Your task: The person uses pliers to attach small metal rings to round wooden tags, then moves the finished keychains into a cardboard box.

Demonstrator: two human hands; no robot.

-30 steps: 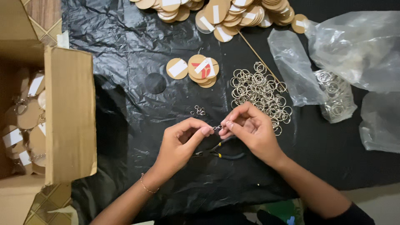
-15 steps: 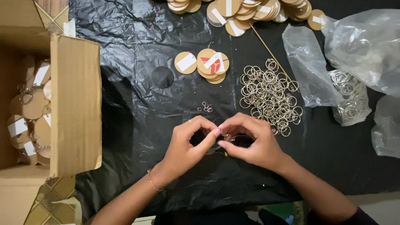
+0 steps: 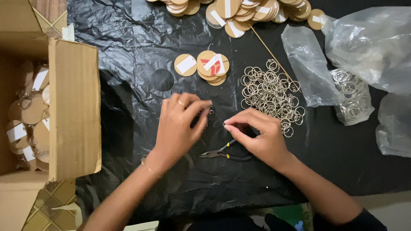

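Observation:
My left hand (image 3: 177, 128) rests on the black plastic sheet (image 3: 128, 51) with its fingertips pinched on a little cluster of small metal rings (image 3: 208, 111). My right hand (image 3: 261, 139) is beside it, a short gap apart. Its thumb and forefinger are pinched together on a tiny metal piece (image 3: 224, 125) that is too small to make out. A pair of small pliers (image 3: 222, 153) lies flat on the sheet below and between the hands, untouched.
A heap of key rings (image 3: 269, 92) lies just beyond my right hand. Round wooden discs (image 3: 205, 65) sit in front, with a bigger pile (image 3: 239, 9) at the far edge. Clear plastic bags (image 3: 364, 55) lie right. A cardboard box (image 3: 72, 107) of assembled discs stands left.
My hands were pressed together working on one small piece. They have come apart, and the left hand has reached forward onto the small rings.

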